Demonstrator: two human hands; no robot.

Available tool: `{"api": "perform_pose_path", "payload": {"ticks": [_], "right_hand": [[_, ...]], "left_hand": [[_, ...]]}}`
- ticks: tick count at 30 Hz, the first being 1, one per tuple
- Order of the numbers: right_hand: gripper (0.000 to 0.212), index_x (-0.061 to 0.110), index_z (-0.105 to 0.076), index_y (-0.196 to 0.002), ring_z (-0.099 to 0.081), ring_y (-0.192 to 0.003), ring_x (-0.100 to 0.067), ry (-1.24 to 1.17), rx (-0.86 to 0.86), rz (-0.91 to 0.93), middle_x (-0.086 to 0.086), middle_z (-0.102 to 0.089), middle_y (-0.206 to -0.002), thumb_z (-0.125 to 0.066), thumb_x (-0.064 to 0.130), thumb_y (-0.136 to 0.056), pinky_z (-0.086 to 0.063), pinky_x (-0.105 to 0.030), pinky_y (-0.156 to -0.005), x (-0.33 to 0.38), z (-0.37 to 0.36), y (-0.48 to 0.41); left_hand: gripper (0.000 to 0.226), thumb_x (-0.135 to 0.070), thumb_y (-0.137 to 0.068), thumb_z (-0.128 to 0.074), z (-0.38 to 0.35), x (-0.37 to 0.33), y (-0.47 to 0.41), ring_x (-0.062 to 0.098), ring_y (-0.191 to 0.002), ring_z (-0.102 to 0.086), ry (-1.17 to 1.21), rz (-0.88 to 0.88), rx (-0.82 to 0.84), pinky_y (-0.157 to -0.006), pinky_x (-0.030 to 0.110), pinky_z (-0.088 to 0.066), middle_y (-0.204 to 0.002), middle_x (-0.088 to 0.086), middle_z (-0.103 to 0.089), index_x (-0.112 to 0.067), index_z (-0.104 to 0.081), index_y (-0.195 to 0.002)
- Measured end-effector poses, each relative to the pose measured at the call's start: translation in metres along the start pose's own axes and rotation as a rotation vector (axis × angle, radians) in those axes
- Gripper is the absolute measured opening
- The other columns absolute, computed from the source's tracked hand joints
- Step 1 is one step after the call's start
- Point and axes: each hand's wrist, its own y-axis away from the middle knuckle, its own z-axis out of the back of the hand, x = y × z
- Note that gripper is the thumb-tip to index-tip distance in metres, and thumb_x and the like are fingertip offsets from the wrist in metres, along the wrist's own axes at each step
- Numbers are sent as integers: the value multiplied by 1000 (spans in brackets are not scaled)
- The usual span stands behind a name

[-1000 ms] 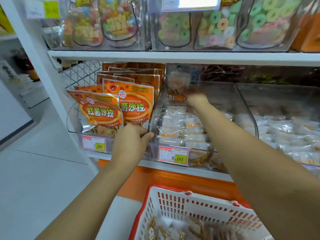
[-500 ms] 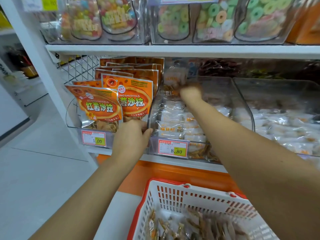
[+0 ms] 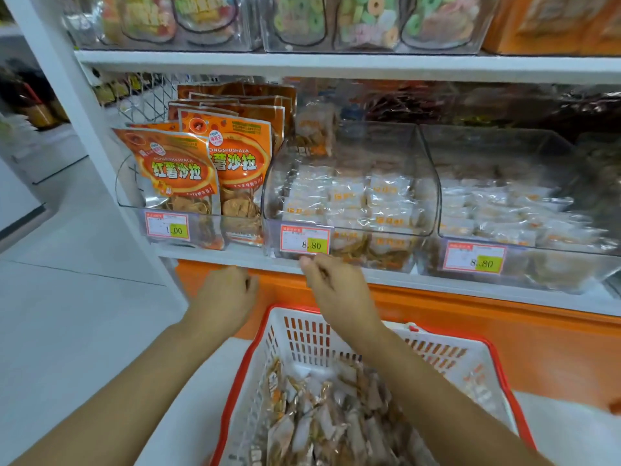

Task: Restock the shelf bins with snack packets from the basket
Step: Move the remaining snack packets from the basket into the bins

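Observation:
A white basket with a red rim (image 3: 339, 334) sits low in front of the shelf, holding several small clear snack packets (image 3: 322, 422). Above it, a clear shelf bin (image 3: 426, 169) holds several of the same packets (image 3: 353, 200) behind an 8.80 price tag. My left hand (image 3: 223, 297) hovers below the shelf edge, left of the basket, fingers loosely curled and holding nothing. My right hand (image 3: 336, 284) hangs over the basket's far rim, just under the price tag, fingers loosely curled and holding nothing.
Orange pouches (image 3: 181, 173) stand in the left bin above a 1.00 tag. A third clear bin (image 3: 510, 210) of pale packets lies to the right. Candy jars (image 3: 363, 21) fill the upper shelf. An orange base panel (image 3: 487, 327) runs below the shelf; grey floor lies left.
My right hand has pulled out of the middle bin and dropped toward the basket. My left hand has let go of the bin front and lowered too. The view tilted down.

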Motion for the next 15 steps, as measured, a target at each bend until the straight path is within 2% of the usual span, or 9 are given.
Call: {"api": "perform_pose_path", "payload": {"ticks": [2, 4, 5, 6, 7, 9, 10, 13, 15], "right_hand": [[40, 4, -54, -75, -41, -56, -12, 35, 98, -159, -2, -46, -62, -44, 34, -100, -37, -30, -57, -32, -26, 22], [31, 4, -59, -82, -50, -66, -13, 64, 237, -299, -2, -54, -71, -50, 29, -97, -45, -30, -69, -65, -53, 39], [22, 7, -62, -88, -56, -76, -14, 97, 312, -359, -2, -61, -81, -53, 26, -96, -46, -29, -78, -80, -69, 48], [17, 10, -64, -97, -59, -90, -15, 134, 372, -414, -2, -65, -95, -54, 24, -95, -47, -26, -85, -94, -83, 57], [20, 13, -63, -109, -59, -102, -16, 156, 421, -473, -2, -64, -110, -56, 23, -93, -45, -24, -92, -107, -98, 67], [36, 14, -54, -126, -53, -118, -22, 109, 473, -609, -6, -56, -128, -58, 21, -91, -42, -25, -98, -123, -120, 83], [45, 14, -49, -131, -51, -121, -24, 66, 483, -668, -7, -52, -132, -61, 23, -89, -41, -27, -99, -126, -128, 88], [61, 16, -40, -137, -46, -126, -27, 39, 512, -715, -6, -46, -137, -65, 31, -83, -38, -35, -104, -126, -146, 94], [60, 14, -40, -136, -47, -124, -25, 83, 523, -689, -6, -48, -135, -66, 29, -84, -40, -34, -105, -123, -156, 90]], "left_hand": [[28, -12, -96, -43, -17, 12, 15, 32, -87, -65, -94, 91, 242, -75, 37, -54, -98, 19, -67, -3, -62, -77], [23, -10, -97, -40, -30, 25, 28, 28, -103, -61, -278, 167, 439, -77, 31, -48, -113, 16, -62, -3, -61, -96], [23, -11, -98, -37, -36, 32, 34, 25, -105, -58, -358, 191, 501, -74, 26, -46, -112, 12, -60, -3, -58, -104], [24, -10, -99, -35, -40, 40, 39, 23, -100, -56, -394, 214, 553, -65, 19, -43, -102, 8, -59, -2, -57, -104], [24, -10, -99, -35, -45, 48, 43, 21, -93, -52, -398, 228, 595, -55, 15, -37, -89, 3, -54, -1, -57, -103], [28, -10, -99, -36, -51, 59, 47, 17, -83, -45, -370, 241, 645, -51, 10, -27, -76, -1, -43, 2, -58, -113], [28, -10, -99, -37, -53, 61, 48, 15, -75, -44, -352, 234, 673, -52, 8, -27, -73, -2, -41, 0, -58, -114], [15, -11, -96, -42, -58, 63, 50, 3, -59, -36, -304, 212, 681, -53, 9, -30, -69, -6, -39, -10, -56, -92], [19, -12, -96, -43, -60, 66, 48, 2, -58, -35, -291, 206, 666, -53, 9, -30, -68, -6, -39, -5, -61, -101]]}}
